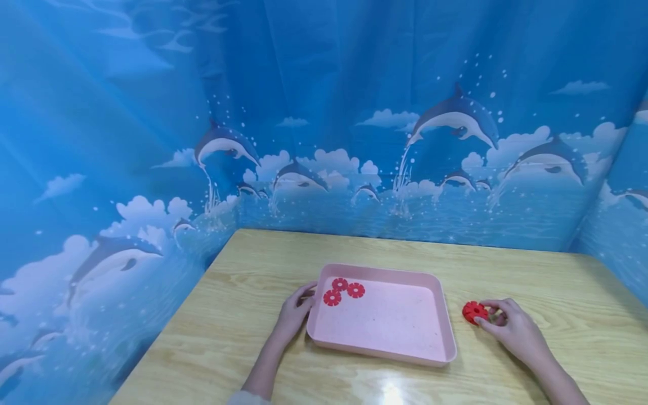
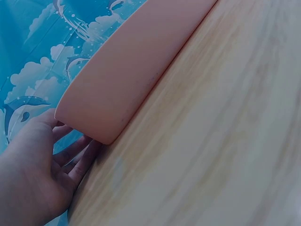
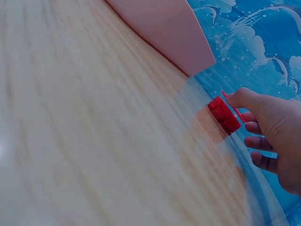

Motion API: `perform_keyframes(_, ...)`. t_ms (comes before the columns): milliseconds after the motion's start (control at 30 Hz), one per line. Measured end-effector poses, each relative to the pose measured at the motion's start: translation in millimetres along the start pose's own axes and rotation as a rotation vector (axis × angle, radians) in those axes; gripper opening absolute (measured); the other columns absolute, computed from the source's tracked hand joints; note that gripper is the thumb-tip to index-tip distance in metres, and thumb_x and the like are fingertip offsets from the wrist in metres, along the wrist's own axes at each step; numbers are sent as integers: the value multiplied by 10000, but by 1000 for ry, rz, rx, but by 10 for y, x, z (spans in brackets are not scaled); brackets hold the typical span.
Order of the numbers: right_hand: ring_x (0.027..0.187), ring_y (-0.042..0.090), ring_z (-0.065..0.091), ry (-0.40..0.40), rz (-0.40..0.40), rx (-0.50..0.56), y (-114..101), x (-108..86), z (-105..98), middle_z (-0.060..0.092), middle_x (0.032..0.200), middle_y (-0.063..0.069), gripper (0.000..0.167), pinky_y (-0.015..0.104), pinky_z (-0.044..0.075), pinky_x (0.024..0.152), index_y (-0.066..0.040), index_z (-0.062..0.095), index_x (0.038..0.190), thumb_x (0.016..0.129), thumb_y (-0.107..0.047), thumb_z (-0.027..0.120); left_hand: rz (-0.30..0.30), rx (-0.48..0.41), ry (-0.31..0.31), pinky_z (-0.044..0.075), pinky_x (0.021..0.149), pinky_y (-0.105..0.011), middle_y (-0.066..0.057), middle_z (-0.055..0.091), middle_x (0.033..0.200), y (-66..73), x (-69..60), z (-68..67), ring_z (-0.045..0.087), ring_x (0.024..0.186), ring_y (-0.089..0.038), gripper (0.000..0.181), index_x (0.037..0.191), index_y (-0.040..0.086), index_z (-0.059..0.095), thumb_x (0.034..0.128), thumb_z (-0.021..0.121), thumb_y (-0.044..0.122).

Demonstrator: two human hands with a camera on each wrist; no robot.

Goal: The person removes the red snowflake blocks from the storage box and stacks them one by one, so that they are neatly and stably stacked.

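Note:
A shallow pink tray [image 1: 390, 320] stands on the table, with several red, notched plastic discs [image 1: 356, 290] lying flat in its far left corner. My left hand [image 1: 295, 310] touches the tray's left side, its fingers lightly bent against the outer wall; the left wrist view shows this hand [image 2: 42, 165] at the tray's corner [image 2: 94, 117]. To the right of the tray, my right hand [image 1: 511, 326] pinches a red disc between thumb and fingers. In the right wrist view that disc [image 3: 240, 114] is tilted at the top of a short stack of red discs [image 3: 223, 115] on the table.
The wooden table [image 1: 273, 259] extends around the tray, its far edge meeting a blue curtain [image 1: 324, 112] printed with dolphins and clouds. A gap of bare wood lies between the tray's right wall and the stack.

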State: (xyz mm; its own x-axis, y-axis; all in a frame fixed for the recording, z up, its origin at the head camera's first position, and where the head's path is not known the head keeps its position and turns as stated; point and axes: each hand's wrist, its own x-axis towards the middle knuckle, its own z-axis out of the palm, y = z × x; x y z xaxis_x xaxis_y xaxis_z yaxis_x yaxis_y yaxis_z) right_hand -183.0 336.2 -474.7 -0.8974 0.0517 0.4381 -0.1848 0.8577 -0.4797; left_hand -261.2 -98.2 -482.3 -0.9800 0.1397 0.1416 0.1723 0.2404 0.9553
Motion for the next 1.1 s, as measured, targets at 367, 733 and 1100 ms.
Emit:
perform_keyframes(367, 626, 53, 467, -5, 2, -4, 2, 1, 1, 518, 822, 15, 347, 231, 408, 489, 5, 646, 997, 707, -127, 782, -4, 8, 9, 486, 852, -377, -181, 577, 1107, -9, 7, 6, 543, 1016, -318, 380, 1256, 23, 538, 905, 556, 169)
perform_keyframes(733, 627, 58, 460, -9, 13, -10, 13, 8, 9, 521, 818, 18, 348, 238, 404, 493, 5, 647, 998, 716, -150, 780, -18, 10, 10, 477, 866, -391, -177, 575, 1117, 4, 9, 0, 538, 1028, -319, 371, 1258, 47, 544, 902, 552, 149)
perform_keyframes(1100, 630, 55, 456, -8, 19, -17, 12, 5, 13, 515, 816, 13, 347, 246, 399, 498, 8, 643, 996, 716, -149, 774, -8, 3, 0, 471, 870, -423, -228, 565, 1111, 151, -42, -21, 532, 1028, -359, 364, 1251, -31, 520, 912, 535, 103)
